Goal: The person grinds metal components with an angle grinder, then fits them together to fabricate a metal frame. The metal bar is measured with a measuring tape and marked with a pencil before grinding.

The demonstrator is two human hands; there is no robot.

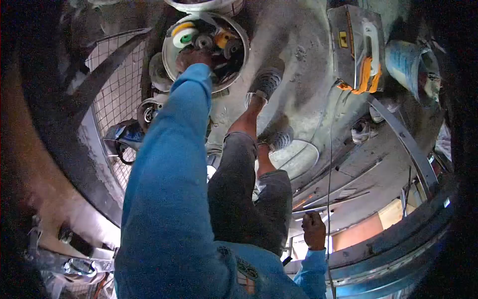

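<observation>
My left hand (pixel 194 59) reaches down into a round light-rimmed bucket (pixel 246 47) at the top. Around it lie a white disc with a green centre (pixel 185 38), a yellow-edged disc (pixel 183 27), a grey ring-shaped part (pixel 203 42) and an orange-brown piece (pixel 223 38). Its fingers are dark and partly hidden among these parts, so their grip is unclear. Lower right, my right hand (pixel 313 230) is held with its fingers curled closed, beside a thin hanging cable (pixel 329 184). Anything inside that fist is hidden.
A grey case (pixel 343 65) with orange gloves (pixel 368 74) lies at the upper right, next to a blue-white bucket (pixel 404 65). Wire mesh (pixel 112 74) stands at the left. A curved metal strip (pixel 406 139) and long strips lie at the right. My feet are below the bucket's right side.
</observation>
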